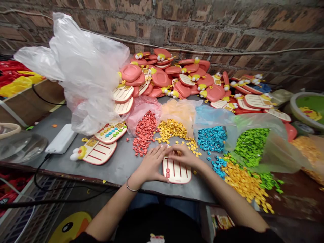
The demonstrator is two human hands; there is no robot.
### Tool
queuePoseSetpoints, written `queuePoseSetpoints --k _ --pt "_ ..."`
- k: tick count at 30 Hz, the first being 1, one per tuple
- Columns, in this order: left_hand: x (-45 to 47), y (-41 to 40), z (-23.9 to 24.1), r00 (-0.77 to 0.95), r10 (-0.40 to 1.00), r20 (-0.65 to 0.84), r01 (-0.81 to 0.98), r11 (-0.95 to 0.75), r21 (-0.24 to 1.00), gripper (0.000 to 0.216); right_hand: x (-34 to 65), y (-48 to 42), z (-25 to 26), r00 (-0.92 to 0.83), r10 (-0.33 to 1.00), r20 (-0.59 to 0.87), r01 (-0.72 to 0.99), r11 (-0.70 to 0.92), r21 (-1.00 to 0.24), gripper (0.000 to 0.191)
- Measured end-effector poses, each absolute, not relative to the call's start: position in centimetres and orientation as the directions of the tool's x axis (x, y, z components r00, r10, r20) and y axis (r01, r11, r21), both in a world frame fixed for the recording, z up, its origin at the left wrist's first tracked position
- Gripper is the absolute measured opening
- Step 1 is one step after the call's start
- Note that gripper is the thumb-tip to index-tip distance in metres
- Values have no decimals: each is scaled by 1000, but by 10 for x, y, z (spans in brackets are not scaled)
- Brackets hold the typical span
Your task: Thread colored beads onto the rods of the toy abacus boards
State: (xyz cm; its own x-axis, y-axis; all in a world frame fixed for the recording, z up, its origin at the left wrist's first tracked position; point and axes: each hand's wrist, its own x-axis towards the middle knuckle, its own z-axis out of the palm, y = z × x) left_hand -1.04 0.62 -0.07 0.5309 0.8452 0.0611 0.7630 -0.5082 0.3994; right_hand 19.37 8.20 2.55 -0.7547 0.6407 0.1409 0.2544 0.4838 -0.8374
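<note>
Board: red-rimmed white plastic bead board (176,172), grooved, long axis pointing toward wall, near front edge of grey tabletop (126,165).
Left grip (151,165): fingers apart, resting on board.
Right grip (183,157): fingertips together above board's far end; contents hidden.
Ahead: heaped yellow plastic beads (172,131), little open room.

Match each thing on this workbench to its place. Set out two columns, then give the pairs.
Things:
1. thin metal bangle
2. blue beads
3. heap of duck-shaped boards
4. red-lined white board

Places:
A. under the left hand and right hand
B. against the brick wall
C. on a pale blue bag
D. on the left wrist

Pairs: 1-D, 2-C, 3-B, 4-A
</note>
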Motion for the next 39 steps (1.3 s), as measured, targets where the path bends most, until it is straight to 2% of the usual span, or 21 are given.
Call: queuePoseSetpoints --k 2,4,7,9,11,16,19,22,27,30,36,39 --pt "-10 6 -1 535 842 74 757 -516 401 122 178 108 26 -654 718 237 337 558 -759 12" --pt "-10 7 -1 538 839 81 752 -521 403 121 153 135 22 -621 721 306 431 641 -635 11" --pt "-11 6 -2 537 840 78 753 -519 403 123 118 166 15 -685 679 263 547 718 -430 15" --pt "-11 6 -2 535 841 77 757 -517 400 125 107 176 12 -721 661 209 579 739 -344 16" --pt "-11 6 -2 534 842 78 758 -518 396 125 110 176 11 -723 655 221 567 745 -352 17" --pt "-11 7 -2 540 837 86 755 -527 390 127 159 153 14 -590 692 415 378 692 -616 14" --pt "-11 6 -3 541 834 104 748 -534 394 125 196 132 17 -501 759 417 336 614 -715 9" --pt "-11 6 -5 539 834 117 742 -536 402 124 227 112 18 -436 818 376 367 543 -756 10" --pt "-12 6 -7 534 837 119 749 -534 393 124 256 85 13 -384 863 329 447 486 -751 7" --pt "-12 6 -7 539 833 122 747 -540 389 123 258 74 4 -452 838 306 458 512 -727 5" --pt "-11 6 -7 540 832 124 750 -543 379 123 250 63 -9 -541 743 395 567 668 -482 20" --pt "-10 6 -5 537 835 119 758 -539 367 123 252 57 -6 -583 717 382 565 696 -443 22"
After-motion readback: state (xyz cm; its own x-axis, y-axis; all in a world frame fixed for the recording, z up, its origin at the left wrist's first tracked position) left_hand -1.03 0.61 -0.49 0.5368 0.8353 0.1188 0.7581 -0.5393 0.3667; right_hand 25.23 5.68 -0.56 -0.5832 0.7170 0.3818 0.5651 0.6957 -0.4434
